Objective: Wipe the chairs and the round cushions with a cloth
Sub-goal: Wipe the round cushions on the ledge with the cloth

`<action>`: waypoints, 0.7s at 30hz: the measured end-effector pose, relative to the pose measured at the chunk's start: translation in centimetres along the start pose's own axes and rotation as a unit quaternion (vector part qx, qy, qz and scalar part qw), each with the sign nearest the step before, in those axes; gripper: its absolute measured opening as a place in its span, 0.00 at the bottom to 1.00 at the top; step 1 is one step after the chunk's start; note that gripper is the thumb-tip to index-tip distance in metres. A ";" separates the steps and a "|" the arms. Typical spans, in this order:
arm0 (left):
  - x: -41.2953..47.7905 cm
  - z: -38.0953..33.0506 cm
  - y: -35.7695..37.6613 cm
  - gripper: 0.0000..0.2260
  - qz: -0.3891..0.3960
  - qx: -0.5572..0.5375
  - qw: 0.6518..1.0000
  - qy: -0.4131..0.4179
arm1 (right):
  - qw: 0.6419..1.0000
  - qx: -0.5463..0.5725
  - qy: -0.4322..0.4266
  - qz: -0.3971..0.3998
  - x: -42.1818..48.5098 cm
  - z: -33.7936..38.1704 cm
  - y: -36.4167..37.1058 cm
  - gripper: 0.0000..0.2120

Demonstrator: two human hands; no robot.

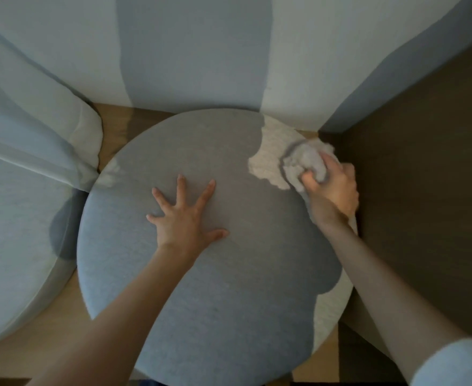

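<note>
A large round grey cushion [215,274] fills the middle of the view, mostly in shadow, with sunlit patches at its upper right and right rim. My left hand [186,218] lies flat on the cushion's centre, fingers spread. My right hand [332,188] grips a bunched pale cloth [304,160] and presses it on the cushion's upper right edge; the hand and cloth are blurred.
A second round cushion [14,246] lies at the left, partly under a sheer curtain [26,112]. A pale wall [195,51] stands behind. A dark brown panel [424,176] rises close on the right. Wooden floor [62,324] shows between the cushions.
</note>
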State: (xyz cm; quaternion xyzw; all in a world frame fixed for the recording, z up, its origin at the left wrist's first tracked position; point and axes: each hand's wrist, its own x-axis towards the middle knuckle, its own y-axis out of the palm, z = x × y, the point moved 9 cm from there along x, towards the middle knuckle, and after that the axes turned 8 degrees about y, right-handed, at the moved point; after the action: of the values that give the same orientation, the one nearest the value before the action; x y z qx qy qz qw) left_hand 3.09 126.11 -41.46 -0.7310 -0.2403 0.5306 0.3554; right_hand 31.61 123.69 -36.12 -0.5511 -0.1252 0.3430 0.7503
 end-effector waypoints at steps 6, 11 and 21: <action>0.0 0.1 0.3 0.46 -0.010 0.008 1.000 0.001 | 0.979 -0.055 -0.192 0.042 0.0 15.8 6.5 0.23; 0.3 0.3 0.5 0.46 -0.001 0.020 1.000 0.009 | 0.970 -0.097 -0.210 0.076 0.8 15.8 9.0 0.24; -0.1 -0.5 -0.1 0.45 0.009 0.031 0.999 0.007 | 0.995 -0.093 -0.024 0.009 -1.7 -6.4 0.4 0.27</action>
State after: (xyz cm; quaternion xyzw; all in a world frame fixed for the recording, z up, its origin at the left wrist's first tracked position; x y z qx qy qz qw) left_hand 3.56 126.01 -41.25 -0.7255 -0.2147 0.5362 0.3742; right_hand 33.85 117.93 -38.47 -0.6109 -0.1697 0.3502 0.6894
